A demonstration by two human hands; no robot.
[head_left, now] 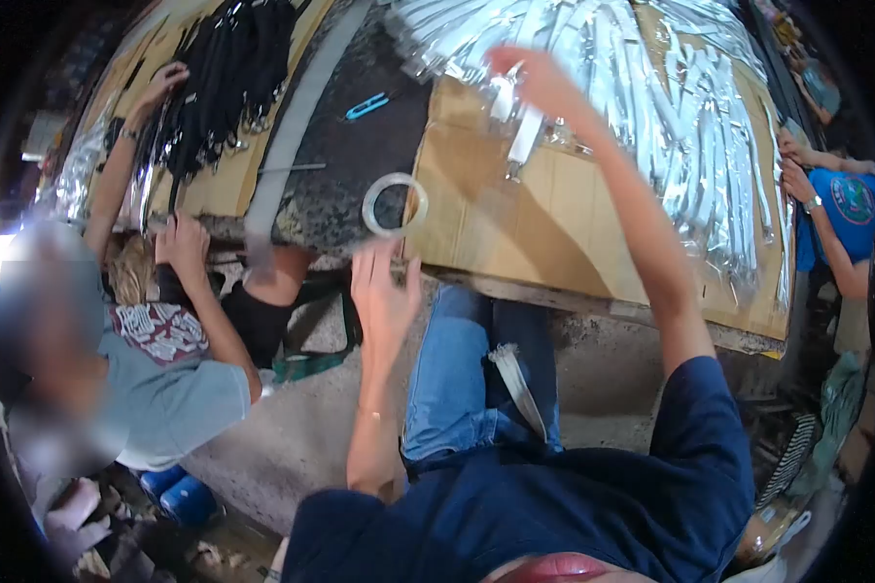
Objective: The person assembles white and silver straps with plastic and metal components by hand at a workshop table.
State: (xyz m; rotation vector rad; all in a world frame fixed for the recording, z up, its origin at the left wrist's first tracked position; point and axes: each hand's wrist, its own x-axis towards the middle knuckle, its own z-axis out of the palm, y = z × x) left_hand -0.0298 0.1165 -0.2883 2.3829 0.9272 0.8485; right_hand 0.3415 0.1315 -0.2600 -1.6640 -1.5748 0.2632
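My right hand (535, 80) is stretched out over the near edge of a pile of white strips in clear plastic sleeves (593, 49). Motion smears its fingers, and a short sleeved white strip (527, 136) lies just below them on the cardboard (515, 228). My left hand (384, 291) is at the table's front edge, thumb apart from the loosely bent fingers, with nothing visible between them. Just beyond its fingertips, a roll of clear tape (396, 178) rests partly on the dark tabletop and partly on the cardboard. A white strip with a frayed end (515, 374) lies across my lap.
Light blue thread snips (367, 107) and a thin metal rod (297, 167) lie on the dark tabletop. At left, a person in a grey shirt (185, 389) handles black strips (228, 78). Another person in blue (846, 209) is at the right edge. More sleeved strips (719, 185) cover the right side.
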